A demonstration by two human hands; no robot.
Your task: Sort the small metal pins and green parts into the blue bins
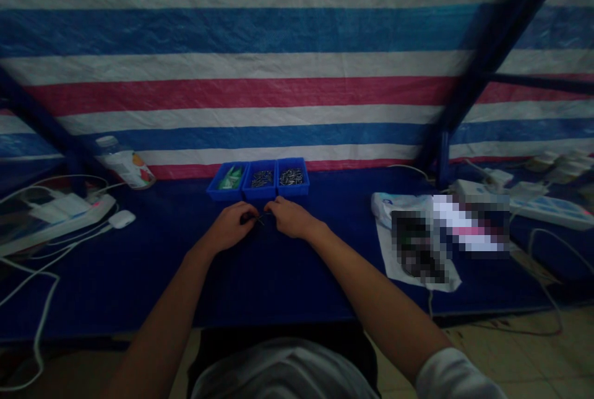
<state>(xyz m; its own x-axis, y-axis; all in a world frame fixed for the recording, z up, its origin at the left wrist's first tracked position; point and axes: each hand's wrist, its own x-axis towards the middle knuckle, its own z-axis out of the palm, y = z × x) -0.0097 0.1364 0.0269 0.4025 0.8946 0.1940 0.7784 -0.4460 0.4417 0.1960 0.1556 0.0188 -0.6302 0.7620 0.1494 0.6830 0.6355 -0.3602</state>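
Note:
Close together over the blue table, both my hands are pinched just in front of three small blue bins. My left hand (233, 226) is closed on a small dark, thin piece (260, 220) whose kind I cannot make out. Fingertips of my right hand (292, 216) are pressed together at its other side, on something too small to name. The left bin (212, 192) holds green and whitish bits. Small metal pieces (262, 179) fill the middle bin (260, 192), and shiny screw-like metal pieces (291, 176) fill the right bin (293, 189).
A plastic bottle (125, 164) and a power strip (99, 204) with white cables stand at the left. On the right lie a white plastic bag (387, 244), a blurred-out bright item (471, 226) and another power strip (552, 207). Striped sheeting (278, 28) hangs behind the table (278, 281).

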